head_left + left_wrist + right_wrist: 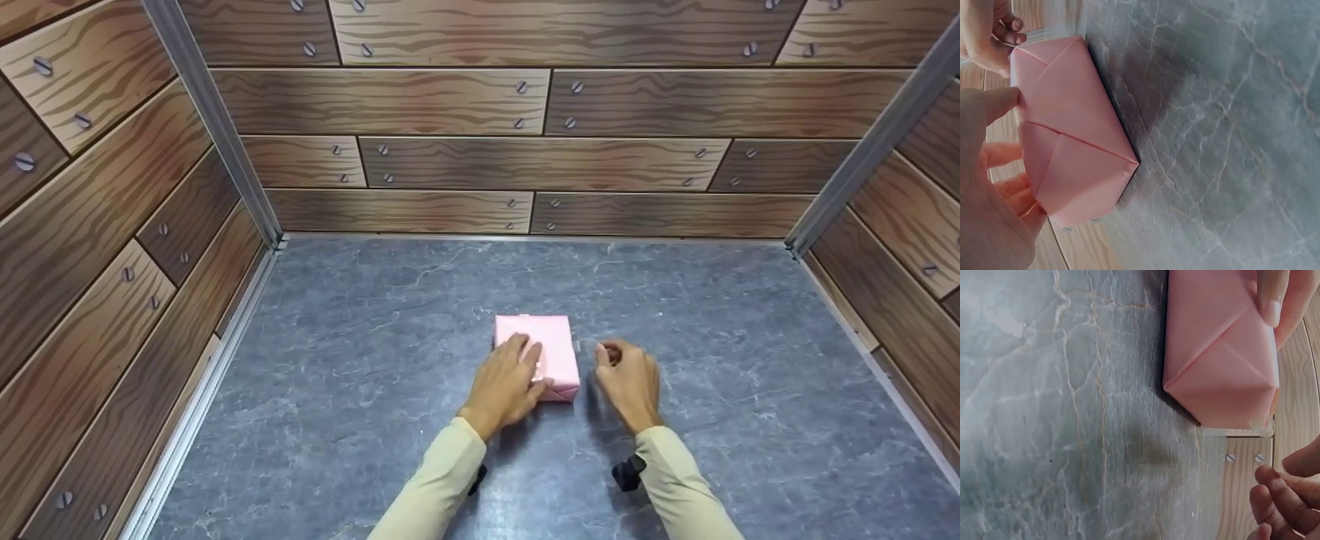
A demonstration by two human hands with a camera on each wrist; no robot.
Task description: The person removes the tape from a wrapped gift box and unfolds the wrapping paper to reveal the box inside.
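A pink paper-wrapped box (555,349) lies on the grey marbled surface, with folded paper flaps on its near end (1072,112). My left hand (504,386) rests on its top with fingers spread, and the thumb touches the near top edge. To the right of the box, just apart from it, is my right hand (630,379). Its fingers (1278,495) are loosely curled beside the thumb, and I see nothing between them. A small translucent strip, like clear tape (1264,427), sticks out at the box's right edge.
Wood-patterned panels (450,161) stand at the back and both sides, joined by grey metal corner posts (217,120). The marbled surface (360,337) spreads around the box. A black wrist device (628,472) is strapped under the right sleeve.
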